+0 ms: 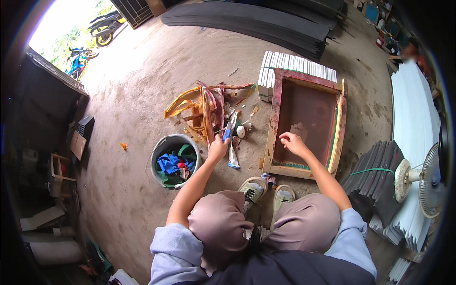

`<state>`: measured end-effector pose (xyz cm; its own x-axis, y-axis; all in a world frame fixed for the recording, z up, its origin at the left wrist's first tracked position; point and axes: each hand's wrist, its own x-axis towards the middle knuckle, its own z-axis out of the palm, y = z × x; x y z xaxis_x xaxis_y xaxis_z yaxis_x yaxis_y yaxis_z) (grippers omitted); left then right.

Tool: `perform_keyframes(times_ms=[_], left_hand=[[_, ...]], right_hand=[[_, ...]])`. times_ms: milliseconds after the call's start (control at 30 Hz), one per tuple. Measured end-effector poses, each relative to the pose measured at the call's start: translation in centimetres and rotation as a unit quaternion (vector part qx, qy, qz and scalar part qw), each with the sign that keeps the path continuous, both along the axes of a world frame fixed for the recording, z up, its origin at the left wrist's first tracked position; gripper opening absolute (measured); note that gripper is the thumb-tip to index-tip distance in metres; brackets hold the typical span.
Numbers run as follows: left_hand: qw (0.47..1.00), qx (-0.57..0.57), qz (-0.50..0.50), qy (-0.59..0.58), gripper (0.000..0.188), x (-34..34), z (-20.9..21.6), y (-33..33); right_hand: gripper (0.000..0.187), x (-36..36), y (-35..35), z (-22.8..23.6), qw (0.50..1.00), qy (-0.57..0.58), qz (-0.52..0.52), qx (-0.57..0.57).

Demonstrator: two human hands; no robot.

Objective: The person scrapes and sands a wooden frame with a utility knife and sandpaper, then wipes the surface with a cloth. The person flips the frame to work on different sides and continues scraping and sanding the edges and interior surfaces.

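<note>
Dark cloth on the person's chest [294,270] fills the near edge, with a light blue sleeve [176,251] showing on each side. Just beyond it are bent knees in mauve trousers [304,218], and a pair of pale shoes [253,189] stands on the concrete floor [128,190].

The two hands are well apart. On the left, the left hand [218,148] is closed around a blue-handled tool [227,133], which points to the far side over a heap of yellow-brown and dark pink strips [208,111]. A small white lump [241,131] lies just right of the tool. On the right, the right hand [294,144] is over the near left part of a wooden frame [292,170], its fingers curled; whether it touches the brownish panel [308,104] inside or holds anything, I cannot tell.

The frame lies on the right, its far end against a row of white slabs [304,69]. Near the left forearm stands a grey bucket [155,170] with blue and green cloths [169,164] in it. Right of the frame are a strapped stack of dark boards [373,166] and a fan [430,183]. Long dark sheets [247,23] lie at the far side.
</note>
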<state>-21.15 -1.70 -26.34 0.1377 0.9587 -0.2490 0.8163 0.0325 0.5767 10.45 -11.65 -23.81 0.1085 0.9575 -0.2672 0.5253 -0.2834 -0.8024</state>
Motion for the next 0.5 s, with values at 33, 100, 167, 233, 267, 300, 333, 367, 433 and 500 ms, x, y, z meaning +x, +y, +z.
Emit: perform_keyframes(times_ms=[33, 100, 167, 233, 267, 300, 333, 367, 433, 500], left_hand=[[1.000, 0.013, -0.001, 0.004, 0.049, -0.6, -1.3, -0.9], [0.999, 0.016, 0.040, -0.010, 0.046, 0.4, -2.5, -1.9], [0.997, 0.015, 0.064, -0.051, 0.046, 1.2, -3.3, -1.7], [0.995, 0.076, 0.061, 0.008, 0.051, 1.8, -4.1, -1.3], [0.992, 0.107, 0.056, 0.038, 0.053, 2.3, -4.5, -1.0], [0.993, 0.102, 0.056, 0.036, 0.059, 2.4, -4.8, -0.1], [0.985, 0.163, 0.049, 0.017, 0.056, 2.3, -5.0, 0.7], [0.984, 0.171, 0.040, 0.004, 0.053, 2.8, -5.2, 0.9], [0.976, 0.213, 0.023, -0.030, 0.042, 4.9, -4.5, 0.9], [0.963, 0.268, 0.000, -0.037, 0.034, 6.5, -4.6, 0.2]], right_hand=[[0.023, -0.3, -0.7, 0.4, 1.000, 0.007, 0.010, -0.022], [0.022, -0.1, -1.9, 1.3, 0.997, 0.017, 0.024, -0.070], [0.022, 0.6, -2.6, 2.1, 0.997, -0.002, 0.019, -0.073], [0.022, 1.4, -3.4, 2.5, 0.997, -0.014, -0.011, -0.078], [0.021, 1.8, -3.9, 2.4, 0.997, -0.021, -0.023, -0.076], [0.021, 2.2, -4.4, 2.3, 0.996, -0.026, -0.035, -0.073], [0.021, 2.7, -4.7, 2.3, 0.996, -0.031, -0.047, -0.068], [0.021, 3.3, -5.4, 1.9, 0.995, -0.032, -0.062, -0.065], [0.021, 5.1, -7.3, 0.4, 0.993, -0.022, -0.097, -0.061], [0.020, 6.5, -8.8, -1.3, 0.989, -0.016, -0.133, -0.068]])
